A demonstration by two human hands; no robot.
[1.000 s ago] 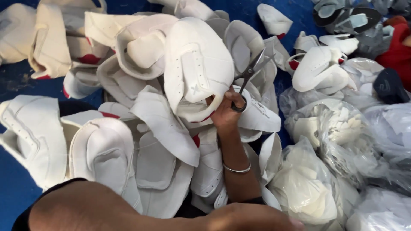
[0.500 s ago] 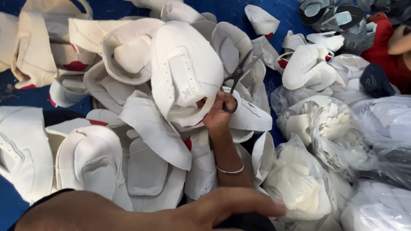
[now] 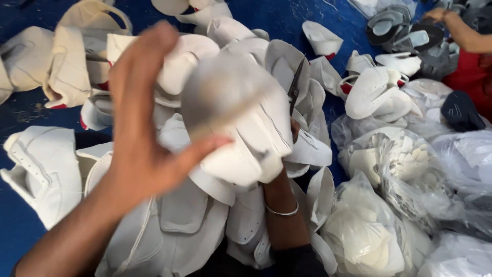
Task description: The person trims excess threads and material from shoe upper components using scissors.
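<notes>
My left hand is raised close to the camera, thumb under and fingers over a white shoe upper, which it grips; the piece is blurred. Behind that upper, my right hand is mostly hidden and holds dark scissors whose blades point up. A thin metal bangle circles my right wrist. Both hands are over a heap of white shoe uppers.
The heap lies on a blue surface. More white uppers are spread at the left. Clear plastic bags of white pieces fill the right side. At the top right another person's hand reaches over grey and dark shoe parts.
My left hand has come up from the bottom edge and taken hold of the white upper, lifting it in front of my right hand. The scissors now point straight up.
</notes>
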